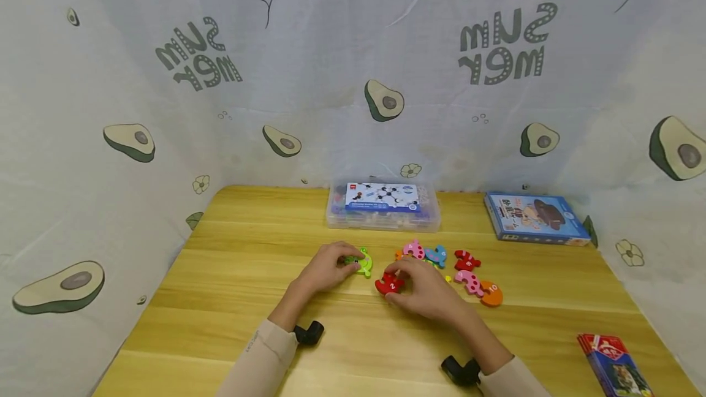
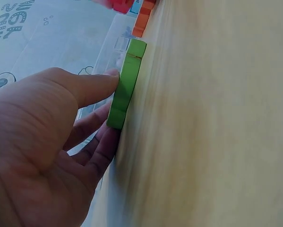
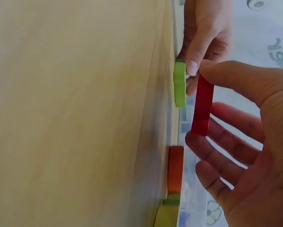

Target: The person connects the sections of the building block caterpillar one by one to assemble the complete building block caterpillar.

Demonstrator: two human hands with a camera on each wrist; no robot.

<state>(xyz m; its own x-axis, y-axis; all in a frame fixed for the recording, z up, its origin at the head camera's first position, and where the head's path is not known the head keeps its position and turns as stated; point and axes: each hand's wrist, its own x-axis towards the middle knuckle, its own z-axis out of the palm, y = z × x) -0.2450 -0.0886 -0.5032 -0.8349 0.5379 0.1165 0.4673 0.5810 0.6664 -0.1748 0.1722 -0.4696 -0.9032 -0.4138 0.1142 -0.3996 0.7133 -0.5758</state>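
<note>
In the head view my left hand (image 1: 326, 267) pinches a green puzzle piece (image 1: 365, 262) with a face on it, low at the table top. Its thumb lies against the near side of the green piece (image 2: 127, 85) in the left wrist view, with fingers on the far side. To the right, my right hand (image 1: 425, 290) holds a red puzzle piece (image 1: 388, 283) marked 2 between thumb and fingers. The right wrist view shows this red piece (image 3: 203, 106) edge-on, raised off the table, near the left hand's green piece (image 3: 180, 84).
Right of the hands lie pink (image 1: 469, 282), orange (image 1: 491, 293), blue (image 1: 436, 255) and red (image 1: 466, 260) puzzle pieces. Others are partly covered by the right hand. A clear plastic box (image 1: 383, 219) and a blue box (image 1: 535, 218) stand at the back. Booklets or cards (image 1: 614, 365) lie front right.
</note>
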